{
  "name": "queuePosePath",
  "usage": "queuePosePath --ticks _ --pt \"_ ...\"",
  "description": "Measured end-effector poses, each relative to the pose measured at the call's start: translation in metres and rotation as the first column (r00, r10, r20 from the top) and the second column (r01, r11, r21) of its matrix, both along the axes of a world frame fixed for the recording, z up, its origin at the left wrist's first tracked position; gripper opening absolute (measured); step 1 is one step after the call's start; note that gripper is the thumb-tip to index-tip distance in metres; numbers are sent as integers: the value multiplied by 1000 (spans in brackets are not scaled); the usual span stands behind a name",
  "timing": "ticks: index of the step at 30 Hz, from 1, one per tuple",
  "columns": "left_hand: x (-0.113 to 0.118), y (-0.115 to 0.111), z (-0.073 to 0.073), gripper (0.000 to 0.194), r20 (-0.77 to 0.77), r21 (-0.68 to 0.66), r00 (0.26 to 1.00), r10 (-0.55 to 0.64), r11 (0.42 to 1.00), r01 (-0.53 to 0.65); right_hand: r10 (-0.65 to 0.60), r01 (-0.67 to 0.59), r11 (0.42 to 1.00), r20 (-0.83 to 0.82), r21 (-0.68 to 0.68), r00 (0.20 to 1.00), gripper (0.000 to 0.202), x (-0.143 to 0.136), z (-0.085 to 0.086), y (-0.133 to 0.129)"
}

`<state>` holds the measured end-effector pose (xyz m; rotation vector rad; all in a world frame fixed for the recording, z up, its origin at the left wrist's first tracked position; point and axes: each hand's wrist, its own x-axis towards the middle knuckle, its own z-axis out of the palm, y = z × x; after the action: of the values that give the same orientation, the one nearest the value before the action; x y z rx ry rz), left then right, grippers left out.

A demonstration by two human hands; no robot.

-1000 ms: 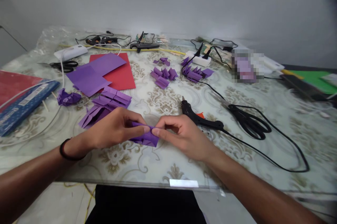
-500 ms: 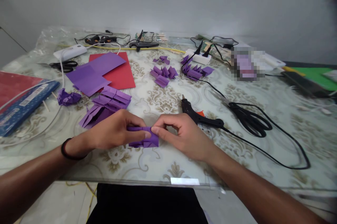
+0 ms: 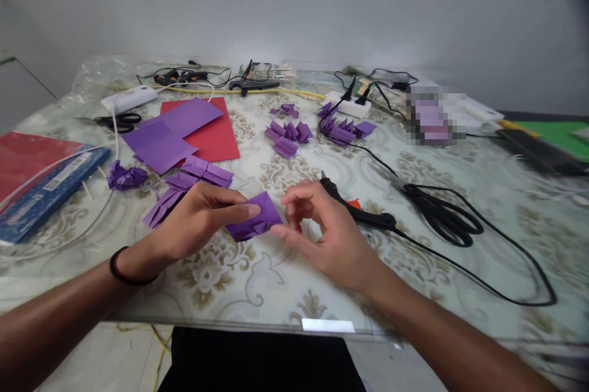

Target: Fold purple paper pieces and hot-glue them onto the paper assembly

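Between thumb and fingers, my left hand (image 3: pixel 202 220) pinches a folded piece of purple paper (image 3: pixel 263 213), tilted so a pointed flap faces up. My right hand (image 3: pixel 322 229) is just to its right, thumb and fingers apart and curved, holding nothing; its thumb tip is close to the paper's edge, and I cannot tell if they touch. Behind my left hand lie several folded purple paper pieces (image 3: pixel 205 172). A black glue gun (image 3: pixel 368 215) with an orange trigger rests beyond my right hand, its nozzle pointing away to the left.
Black scissors (image 3: pixel 437 211) and a looping cord lie at right. Small purple paper clusters (image 3: pixel 288 134) sit mid-table before a white power strip (image 3: pixel 352 105). Purple sheets (image 3: pixel 161 140) overlap a red sheet (image 3: pixel 225 146); crumpled purple paper (image 3: pixel 125 176) and a blue packet (image 3: pixel 50 196) are at left.
My right hand has let go of the purple paper and opened beside it. The left hand has raised and tilted the paper, turning a different face into view.
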<state>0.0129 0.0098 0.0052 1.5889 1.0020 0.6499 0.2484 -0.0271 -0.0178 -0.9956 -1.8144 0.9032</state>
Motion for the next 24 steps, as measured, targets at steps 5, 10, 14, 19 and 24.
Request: queuePosePath --ticks 5,10,14,19,24 --pt "-6 1 -6 59 10 -3 1000 22 1000 -22 88 -103 985 112 138 990 17 5 1 1" --pt "-9 2 -11 62 41 -24 998 52 998 -51 84 -119 965 153 233 985 23 5 -1 3" --pt "-8 3 -9 62 47 -36 997 53 998 -51 61 -126 948 221 294 973 32 19 13 3" --pt "-1 0 2 65 47 -1 996 74 997 -74 -356 207 925 533 319 768 17 75 15 4" --pt "3 -1 6 56 113 -109 992 58 993 -46 -412 273 911 706 309 576 29 111 -10 3"
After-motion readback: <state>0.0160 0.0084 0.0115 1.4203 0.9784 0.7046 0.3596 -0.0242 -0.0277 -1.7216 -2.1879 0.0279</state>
